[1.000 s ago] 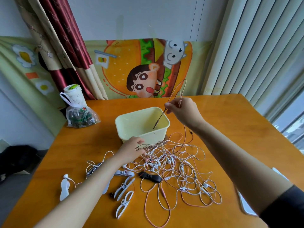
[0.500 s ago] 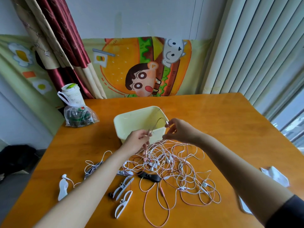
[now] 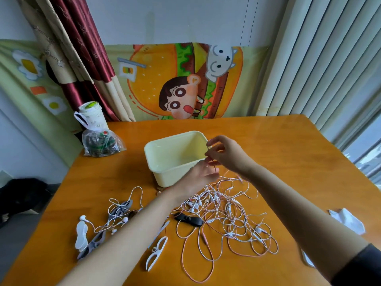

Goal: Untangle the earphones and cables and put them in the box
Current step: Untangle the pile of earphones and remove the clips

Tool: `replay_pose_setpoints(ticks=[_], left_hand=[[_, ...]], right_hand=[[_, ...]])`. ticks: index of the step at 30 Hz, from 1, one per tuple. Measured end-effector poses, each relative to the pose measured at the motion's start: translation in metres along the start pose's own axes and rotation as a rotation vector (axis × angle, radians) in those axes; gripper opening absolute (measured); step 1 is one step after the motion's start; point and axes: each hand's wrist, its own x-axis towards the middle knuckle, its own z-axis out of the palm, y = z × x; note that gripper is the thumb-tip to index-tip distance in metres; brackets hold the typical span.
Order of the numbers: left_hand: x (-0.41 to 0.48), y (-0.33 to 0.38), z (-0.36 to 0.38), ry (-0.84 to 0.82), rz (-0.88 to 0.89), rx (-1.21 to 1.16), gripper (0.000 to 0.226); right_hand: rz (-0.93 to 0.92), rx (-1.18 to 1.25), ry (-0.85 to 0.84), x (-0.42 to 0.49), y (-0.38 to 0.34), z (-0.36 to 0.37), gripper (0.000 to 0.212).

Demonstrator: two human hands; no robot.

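Both left hand and right hand pinch one thin pink cable beside the pale-yellow plastic box, probably to free it.

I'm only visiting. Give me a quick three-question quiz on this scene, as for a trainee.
1. True or false: the cream box already holds several earphones.
2. Where does the tangle of cables lie? A in the box; B on the table near it; C on the floor.
3. Fill in: the left hand and right hand both pinch a thin ____.
Key: 1 false; 2 B; 3 cable.
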Motion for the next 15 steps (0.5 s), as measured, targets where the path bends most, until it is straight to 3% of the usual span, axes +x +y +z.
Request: replay_pose_setpoints(ticks=[2, 4, 7, 10, 12, 15], left_hand=[[0.003, 0.000, 0.009, -0.003, -0.002, -0.053, 0.034], [0.003, -0.008, 0.011, -0.036, 0.003, 0.020, 0.015], [-0.002, -0.027, 0.005, -0.068, -0.032, 0.177, 0.028], [-0.004, -0.047, -0.012, 0.048, -0.115, 0.274, 0.029], [-0.002, -0.051, -0.022, 0.164, -0.127, 0.302, 0.030], [0.004, -0.034, -0.025, 0.214, -0.038, 0.385, 0.028]], right_hand=[[-0.049, -0.025, 0.066, 0.002, -0.003, -0.005, 0.012], [-0.062, -0.027, 0.166, 0.005, -0.003, -0.015, 0.010], [-0.038, -0.009, 0.353, 0.011, 0.006, -0.039, 0.010], [0.024, -0.039, 0.482, 0.015, 0.023, -0.061, 0.012], [0.123, -0.217, 0.444, 0.014, 0.038, -0.066, 0.016], [0.261, -0.733, 0.144, 0.003, 0.047, -0.051, 0.037]])
